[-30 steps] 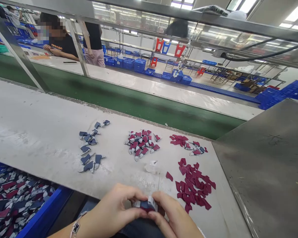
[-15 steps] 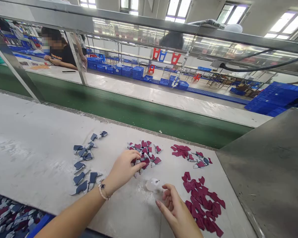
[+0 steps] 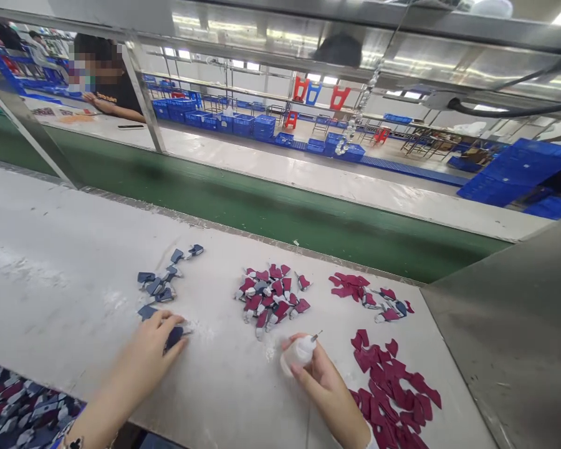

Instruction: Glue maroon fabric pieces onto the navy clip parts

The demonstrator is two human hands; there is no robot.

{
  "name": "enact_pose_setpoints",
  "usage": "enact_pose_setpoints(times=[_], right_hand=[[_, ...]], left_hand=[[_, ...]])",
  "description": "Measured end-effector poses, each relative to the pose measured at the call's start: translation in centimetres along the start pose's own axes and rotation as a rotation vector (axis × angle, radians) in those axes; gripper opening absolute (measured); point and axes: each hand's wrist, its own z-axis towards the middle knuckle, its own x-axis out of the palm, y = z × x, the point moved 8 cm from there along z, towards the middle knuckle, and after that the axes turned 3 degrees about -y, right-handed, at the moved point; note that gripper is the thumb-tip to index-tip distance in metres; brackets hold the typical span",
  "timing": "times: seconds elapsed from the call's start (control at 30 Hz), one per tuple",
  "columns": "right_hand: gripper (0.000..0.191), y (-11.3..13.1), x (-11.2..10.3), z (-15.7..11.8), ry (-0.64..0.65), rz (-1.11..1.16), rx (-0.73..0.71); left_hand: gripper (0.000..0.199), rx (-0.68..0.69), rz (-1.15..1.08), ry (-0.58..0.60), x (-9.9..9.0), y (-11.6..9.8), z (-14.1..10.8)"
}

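Note:
My right hand point(image 3: 320, 374) is wrapped round a small white squeeze bottle point(image 3: 300, 351) with a thin metal needle tip that points up to the right. At the left, my left hand point(image 3: 156, 346) is over the navy pieces, its thumb and fingers closing on a navy cut piece point(image 3: 174, 338) that they partly cover. Further navy-and-white pieces point(image 3: 155, 287) lie just beyond it in a loose row. Between the hands and a little farther off sits a heap of maroon-and-white pieces point(image 3: 277, 299).
Flat maroon pieces point(image 3: 393, 380) spread at the right, with a smaller maroon pile point(image 3: 348, 285) behind. A metal panel point(image 3: 518, 337) bounds the table's right side. A container of mixed pieces point(image 3: 19, 411) is at lower left. A green strip point(image 3: 262, 209) runs behind; a person point(image 3: 116, 93) sits across.
My left hand has gone from the maroon-and-white heap left to the navy pieces. The right hand has taken hold of the bottle, which stood on the table. The view has tilted down slightly.

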Motion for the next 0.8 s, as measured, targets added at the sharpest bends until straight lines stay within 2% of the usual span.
enact_pose_setpoints(times=[0.07,0.13,0.2,0.27,0.33,0.4,0.5,0.57,0.63,0.7,0.8], right_hand=[[0.058,0.2,0.1,-0.6,0.024,0.107,0.026],[0.061,0.5,-0.2,-1.3,0.017,0.211,0.057],[0.059,0.7,-0.7,-2.1,0.001,0.257,0.077],[0.056,0.9,-1.4,-2.8,-0.005,0.258,0.082],[0.059,1.0,-2.1,-3.4,0.003,0.284,0.062],[0.07,0.8,-2.4,-3.8,0.034,0.339,0.037],[0.087,0.3,-1.5,-4.3,0.176,0.457,0.02],[0.08,0.0,-0.8,-4.5,0.256,0.495,0.016],[0.071,-0.3,-0.5,-4.2,0.262,0.48,0.011],[0.067,-0.6,-0.2,-3.7,0.262,0.466,0.029],[0.072,-0.9,-0.1,-3.3,0.242,0.484,0.06]], left_hand=[[0.027,0.094,-0.109,0.016,1.1,-1.9,-0.3],[0.032,0.181,-0.191,0.064,2.2,-4.6,-0.3],[0.038,0.199,-0.225,0.093,2.9,-6.6,-0.3],[0.039,0.166,-0.231,0.095,3.2,-7.6,-0.3],[0.028,0.124,-0.227,0.087,3.0,-7.7,-0.4],[0.014,0.115,-0.235,0.088,2.5,-7.8,-0.6],[0.016,0.109,-0.29,0.134,2.1,-7.9,-0.8],[0.021,0.076,-0.335,0.186,2.5,-7.6,-1.0],[0.027,0.064,-0.382,0.205,3.3,-6.9,-1.0],[0.033,0.058,-0.397,0.173,4.1,-6.0,-0.8],[0.029,0.048,-0.444,0.118,5.0,-5.3,-0.3]])
